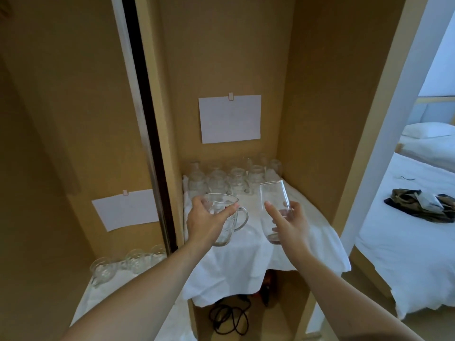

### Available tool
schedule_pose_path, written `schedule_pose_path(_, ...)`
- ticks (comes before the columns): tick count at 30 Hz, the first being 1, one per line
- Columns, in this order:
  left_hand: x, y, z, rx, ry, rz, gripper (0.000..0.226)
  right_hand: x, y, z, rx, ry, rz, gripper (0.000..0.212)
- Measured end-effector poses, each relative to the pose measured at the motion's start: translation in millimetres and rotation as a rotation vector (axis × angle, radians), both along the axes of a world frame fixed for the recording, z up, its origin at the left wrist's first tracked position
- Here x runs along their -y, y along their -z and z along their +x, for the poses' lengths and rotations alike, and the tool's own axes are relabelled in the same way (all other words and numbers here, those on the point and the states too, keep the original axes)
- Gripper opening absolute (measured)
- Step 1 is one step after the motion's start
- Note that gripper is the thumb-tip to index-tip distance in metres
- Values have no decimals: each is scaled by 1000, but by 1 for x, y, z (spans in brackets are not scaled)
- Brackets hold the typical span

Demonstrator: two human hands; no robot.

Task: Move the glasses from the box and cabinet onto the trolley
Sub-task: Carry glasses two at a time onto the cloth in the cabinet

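Above the cabinet's cloth-covered shelf (307, 217), in front of the glasses (234, 178) at its back, the left hand (205, 221) gripped a handled mug (227, 217) and the right hand (290, 223) a tall upright tumbler (274, 195), both lifted clear.

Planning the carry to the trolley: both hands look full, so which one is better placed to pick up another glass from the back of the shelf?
Neither, really: left hand grips the handled mug, right hand the tall tumbler. If forced, probably left, nearer the glasses at the back.
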State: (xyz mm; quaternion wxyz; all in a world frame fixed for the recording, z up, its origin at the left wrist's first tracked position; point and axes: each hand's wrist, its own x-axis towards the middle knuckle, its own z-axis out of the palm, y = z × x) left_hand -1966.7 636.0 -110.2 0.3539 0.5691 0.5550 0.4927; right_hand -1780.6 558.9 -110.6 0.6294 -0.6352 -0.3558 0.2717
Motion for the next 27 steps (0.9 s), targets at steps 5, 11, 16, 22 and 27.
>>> schedule_pose_path(5,-45,11,11,11,-2,22,105,-48,11,9,-9,-9,-5,70)
schedule_pose_path(11,-84,30,19,-3,-12,-3,94,-97,34,20,13,-27,-44,86)
schedule_pose_path(16,-101,45,22,-15,-60,-37,93,-121,51,31,43,-71,-84,84)
schedule_pose_path(22,-114,71,36,-7,-141,-39,92,-155,66,47,81,-166,-128,69)
schedule_pose_path(27,-114,90,52,76,-192,-57,113,-178,81,66,73,-265,-143,73)
